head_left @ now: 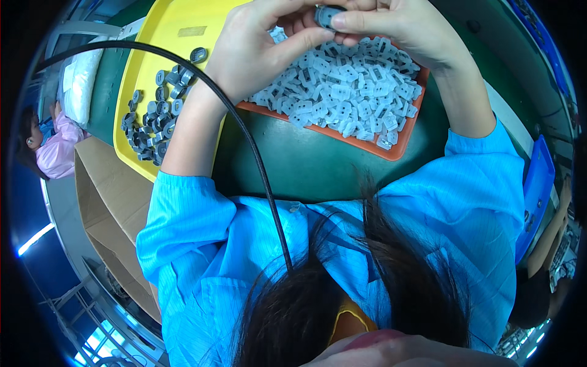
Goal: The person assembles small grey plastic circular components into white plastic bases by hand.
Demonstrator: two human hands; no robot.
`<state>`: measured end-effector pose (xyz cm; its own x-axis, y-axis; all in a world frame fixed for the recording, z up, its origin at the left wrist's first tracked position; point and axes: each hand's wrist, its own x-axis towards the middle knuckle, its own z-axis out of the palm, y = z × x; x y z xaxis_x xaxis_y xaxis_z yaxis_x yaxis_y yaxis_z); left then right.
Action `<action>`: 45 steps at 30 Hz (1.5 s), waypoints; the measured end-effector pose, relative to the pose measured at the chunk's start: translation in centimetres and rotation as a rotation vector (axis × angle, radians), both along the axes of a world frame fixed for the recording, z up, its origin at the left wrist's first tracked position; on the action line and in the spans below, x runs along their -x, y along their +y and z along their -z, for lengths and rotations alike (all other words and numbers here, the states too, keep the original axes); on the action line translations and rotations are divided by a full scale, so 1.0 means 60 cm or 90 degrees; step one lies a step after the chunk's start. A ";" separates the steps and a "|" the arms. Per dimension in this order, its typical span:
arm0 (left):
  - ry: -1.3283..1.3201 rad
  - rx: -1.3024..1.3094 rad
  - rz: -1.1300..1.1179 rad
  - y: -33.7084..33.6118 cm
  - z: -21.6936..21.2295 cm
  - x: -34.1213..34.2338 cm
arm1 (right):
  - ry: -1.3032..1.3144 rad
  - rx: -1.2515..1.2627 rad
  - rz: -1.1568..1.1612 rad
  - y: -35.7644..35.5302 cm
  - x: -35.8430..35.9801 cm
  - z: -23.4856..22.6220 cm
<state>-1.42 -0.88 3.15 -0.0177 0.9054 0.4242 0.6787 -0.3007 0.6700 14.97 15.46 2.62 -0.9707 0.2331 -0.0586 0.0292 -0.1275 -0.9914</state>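
At the top edge, my right hand (411, 29) pinches a small round dark grey plastic part (328, 16), its thumb pressed on the near side. My left hand (252, 49) closes on the same part from the other side, thumb stretched towards it and fingers curled behind. Below both hands lies an orange-red tray (393, 152) heaped with small translucent white plastic pieces (342, 92). Left of my left forearm is a yellow tray (165, 18), where several more dark grey parts (160, 119) lie loose.
A black cable (249, 134) arcs across my left forearm. An open cardboard box (116, 189) stands at the left, below a white bag (82, 79) and a person in pink (60, 147). At right are a blue tray (537, 189) and another person's arm (550, 235).
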 end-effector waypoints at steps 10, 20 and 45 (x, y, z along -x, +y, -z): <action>-0.264 0.033 -0.064 0.005 0.018 -0.023 | 0.086 -0.123 0.109 -0.025 0.013 0.004; 0.311 0.160 -0.204 -0.053 0.015 0.114 | -0.057 -0.442 0.531 0.165 -0.012 0.117; 0.315 0.143 -0.270 -0.086 0.079 0.210 | -0.004 -0.574 0.235 0.036 -0.018 0.037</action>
